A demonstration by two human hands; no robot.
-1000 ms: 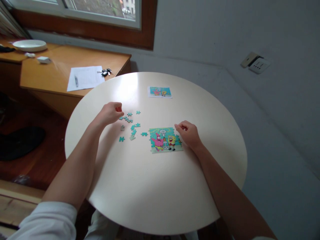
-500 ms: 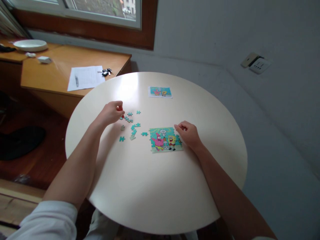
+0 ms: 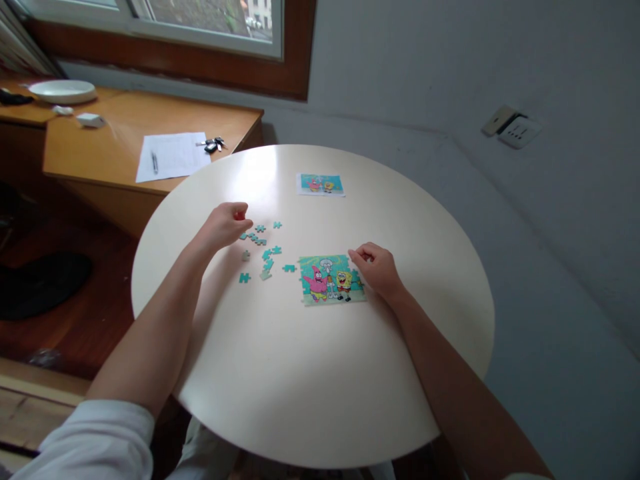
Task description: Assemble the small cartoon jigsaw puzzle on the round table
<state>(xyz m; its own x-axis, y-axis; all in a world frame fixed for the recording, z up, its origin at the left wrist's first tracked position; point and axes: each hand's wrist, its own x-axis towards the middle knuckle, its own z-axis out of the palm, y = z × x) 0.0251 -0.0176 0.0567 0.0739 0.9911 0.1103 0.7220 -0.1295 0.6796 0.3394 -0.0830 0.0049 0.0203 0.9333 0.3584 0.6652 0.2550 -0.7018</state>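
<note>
Above the cluster of loose teal puzzle pieces [image 3: 268, 255], my left hand [image 3: 227, 222] hovers with its thumb and index fingertips apart and the other fingers curled in. Nothing shows between them. My right hand [image 3: 376, 265] rests at the upper right edge of the partly joined jigsaw puzzle [image 3: 327, 280], its fingers curled and pinched together. Whether a piece sits in that pinch is hidden. Pink, grey and yellow cartoon figures show on the puzzle. One loose piece [image 3: 289, 268] lies just left of it.
A small printed picture [image 3: 321, 184] of the same figures lies at the far side of the round white table [image 3: 310, 373]. Beyond, a wooden desk [image 3: 100, 150] holds a paper sheet [image 3: 173, 157] with a pen, keys [image 3: 214, 144] and a white plate [image 3: 63, 91].
My left hand has shifted slightly right, with its thumb and fingertips a little higher over the pieces. My right hand and the joined puzzle have stayed put.
</note>
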